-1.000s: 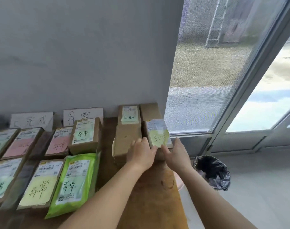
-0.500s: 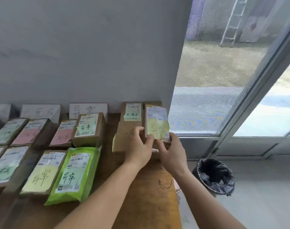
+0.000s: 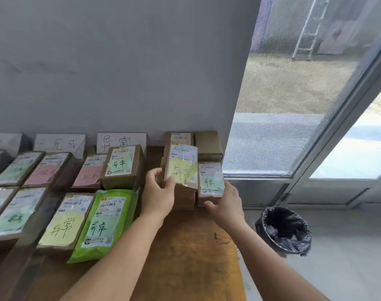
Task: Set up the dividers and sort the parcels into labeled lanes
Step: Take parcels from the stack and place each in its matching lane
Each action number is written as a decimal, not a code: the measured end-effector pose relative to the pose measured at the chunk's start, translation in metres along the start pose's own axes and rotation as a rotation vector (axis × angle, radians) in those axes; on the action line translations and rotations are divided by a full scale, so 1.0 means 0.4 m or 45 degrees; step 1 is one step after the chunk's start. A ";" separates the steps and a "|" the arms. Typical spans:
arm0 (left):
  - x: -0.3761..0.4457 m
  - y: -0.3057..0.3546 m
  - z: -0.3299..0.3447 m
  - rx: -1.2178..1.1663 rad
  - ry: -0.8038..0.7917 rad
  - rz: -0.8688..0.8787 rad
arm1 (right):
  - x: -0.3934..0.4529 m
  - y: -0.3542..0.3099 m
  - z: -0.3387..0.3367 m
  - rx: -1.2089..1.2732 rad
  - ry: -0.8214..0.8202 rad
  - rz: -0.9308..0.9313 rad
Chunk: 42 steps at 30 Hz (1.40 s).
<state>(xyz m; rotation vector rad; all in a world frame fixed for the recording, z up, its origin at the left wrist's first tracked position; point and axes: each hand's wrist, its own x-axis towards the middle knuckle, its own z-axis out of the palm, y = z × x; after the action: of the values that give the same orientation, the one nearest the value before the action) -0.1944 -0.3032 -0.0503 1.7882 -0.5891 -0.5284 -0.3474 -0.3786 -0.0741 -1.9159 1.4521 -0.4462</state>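
- The desk [image 3: 185,253] stands against the wall [image 3: 120,61], with the window [image 3: 294,94] to its right.
- Two label cards [image 3: 121,141] lean on the wall at the desk's back edge.
- Before the cards, parcels lie in rows running toward the near edge.
- At the right end sits a stack of boxes [image 3: 208,145].
- The left hand [image 3: 158,192] holds a raised parcel [image 3: 181,168] in front of that stack.
- The right hand [image 3: 227,203] rests at another parcel [image 3: 210,181], just right of the raised one; it seems to lie on lower boxes.
- A bin [image 3: 285,229] stands on the floor right of the desk.
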 end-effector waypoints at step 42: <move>-0.050 -0.003 -0.025 -0.038 0.063 -0.091 | -0.010 0.016 0.027 0.016 0.100 0.158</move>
<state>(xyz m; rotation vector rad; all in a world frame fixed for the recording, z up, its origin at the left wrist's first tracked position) -0.2035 -0.2829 -0.0473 1.7945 -0.4822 -0.5376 -0.3463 -0.3726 -0.0858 -1.8039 1.6050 -0.4763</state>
